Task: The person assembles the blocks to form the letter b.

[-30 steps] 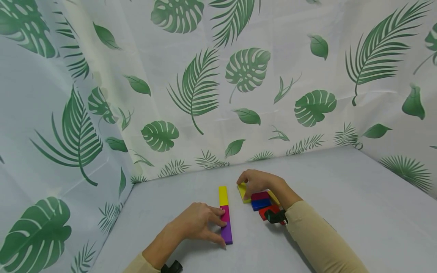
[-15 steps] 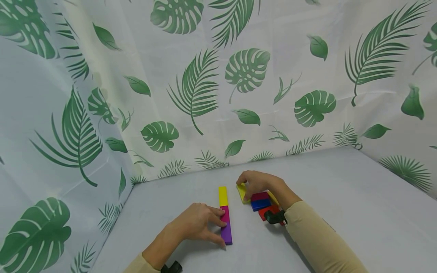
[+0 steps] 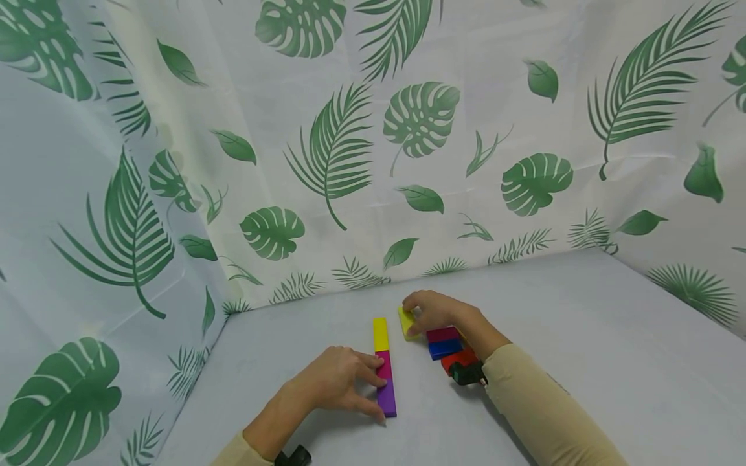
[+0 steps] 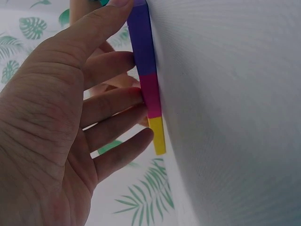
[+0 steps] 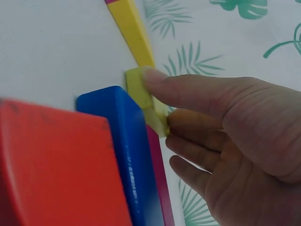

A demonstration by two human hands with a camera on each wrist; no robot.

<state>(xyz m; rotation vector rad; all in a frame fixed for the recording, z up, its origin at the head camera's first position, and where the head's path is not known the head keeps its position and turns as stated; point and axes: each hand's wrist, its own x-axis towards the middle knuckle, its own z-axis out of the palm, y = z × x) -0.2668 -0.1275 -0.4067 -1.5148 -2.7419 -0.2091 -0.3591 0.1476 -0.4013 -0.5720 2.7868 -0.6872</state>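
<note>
A straight row on the grey table joins a yellow block [image 3: 381, 333], a magenta block [image 3: 386, 369] and a purple block [image 3: 387, 402] end to end. My left hand [image 3: 335, 380] lies along its left side, fingertips touching the magenta and purple blocks, thumb at the purple block's near end. My right hand [image 3: 434, 312] pinches a light yellow block [image 3: 405, 325] between thumb and fingers, right of the row's far end. In the right wrist view the thumb presses one face of this light yellow block [image 5: 136, 89], with fingers behind it.
Close under my right wrist lie a dark magenta block [image 3: 443, 334], a blue block [image 3: 445, 349] and a red block [image 3: 457, 360], grouped together. A leaf-printed curtain [image 3: 350, 259] rises behind the table [image 3: 583, 336] and along both sides.
My right hand has shifted slightly left and away from me with the light yellow block, widening its gap from the dark magenta block. My left hand and the row stay put.
</note>
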